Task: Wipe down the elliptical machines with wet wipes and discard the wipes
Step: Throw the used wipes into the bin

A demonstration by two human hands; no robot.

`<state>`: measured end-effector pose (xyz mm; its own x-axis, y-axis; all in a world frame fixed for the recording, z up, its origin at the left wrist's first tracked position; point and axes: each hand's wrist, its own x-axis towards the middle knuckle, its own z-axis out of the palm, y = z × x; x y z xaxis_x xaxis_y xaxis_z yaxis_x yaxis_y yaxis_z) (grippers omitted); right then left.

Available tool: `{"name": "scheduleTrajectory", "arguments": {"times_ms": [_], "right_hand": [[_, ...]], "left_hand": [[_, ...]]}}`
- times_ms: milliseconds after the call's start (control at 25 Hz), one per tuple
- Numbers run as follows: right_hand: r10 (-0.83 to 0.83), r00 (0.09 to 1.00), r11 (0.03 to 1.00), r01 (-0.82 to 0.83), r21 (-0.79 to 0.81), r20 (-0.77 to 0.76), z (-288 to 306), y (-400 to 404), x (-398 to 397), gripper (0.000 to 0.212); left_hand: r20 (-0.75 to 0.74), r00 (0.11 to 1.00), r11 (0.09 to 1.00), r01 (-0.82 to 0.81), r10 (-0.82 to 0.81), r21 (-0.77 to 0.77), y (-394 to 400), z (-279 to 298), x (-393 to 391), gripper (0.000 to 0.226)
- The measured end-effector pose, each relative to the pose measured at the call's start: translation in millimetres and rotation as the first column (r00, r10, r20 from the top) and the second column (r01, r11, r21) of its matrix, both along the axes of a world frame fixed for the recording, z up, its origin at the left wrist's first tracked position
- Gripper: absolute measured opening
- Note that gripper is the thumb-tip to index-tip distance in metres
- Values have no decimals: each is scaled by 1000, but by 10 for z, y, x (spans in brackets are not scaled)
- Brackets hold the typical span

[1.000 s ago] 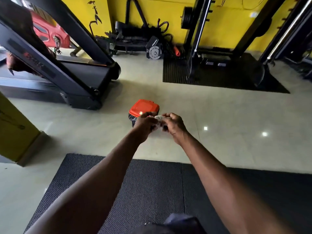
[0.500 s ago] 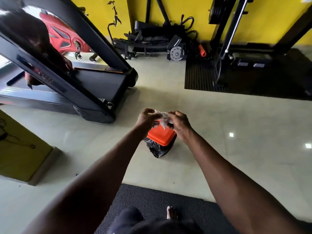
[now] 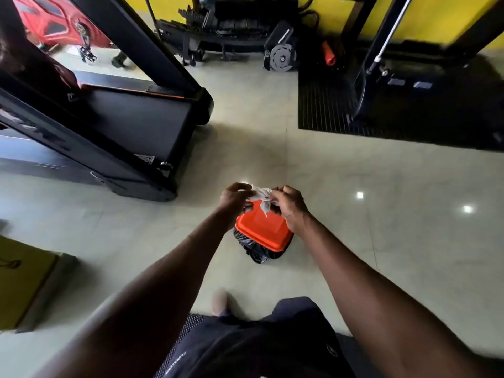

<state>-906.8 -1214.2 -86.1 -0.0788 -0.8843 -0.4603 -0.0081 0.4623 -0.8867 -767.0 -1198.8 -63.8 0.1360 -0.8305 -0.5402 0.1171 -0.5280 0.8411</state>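
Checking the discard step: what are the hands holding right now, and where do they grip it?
Both hands hold a crumpled white wipe: the left hand pinches its left edge, the right hand its right side, above the orange-lidded bin.

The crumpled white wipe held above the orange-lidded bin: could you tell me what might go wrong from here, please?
The orange lid of the black-bagged bin looks closed, so a dropped wipe would probably land on top or slide onto the pale tiled floor.

Both the left hand and the right hand pinch the crumpled white wipe, leaving neither free to lift the lid.
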Motion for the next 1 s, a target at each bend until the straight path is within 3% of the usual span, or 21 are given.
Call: {"name": "scheduleTrajectory", "arguments": {"times_ms": [320,480,760,1000], "right_hand": [[-33,995,999,37,39,-89,-251,-886,366,23],[-43,997,994,48,96,-58,-584,-1230,414,22],[-73,995,942,91,323,-68,-1317,-1503,174,18],[45,993,857,18,515,-110,-1990,-1523,89,19]], "left_hand": [[-35,998,995,61,-59,74,-902,-326,354,14],[-7,997,991,72,-72,109,-1331,-628,365,14],[37,988,939,129,-149,318,-1740,-1504,118,15],[-20,991,855,126,-135,503,-1761,-2115,-64,12]]}}
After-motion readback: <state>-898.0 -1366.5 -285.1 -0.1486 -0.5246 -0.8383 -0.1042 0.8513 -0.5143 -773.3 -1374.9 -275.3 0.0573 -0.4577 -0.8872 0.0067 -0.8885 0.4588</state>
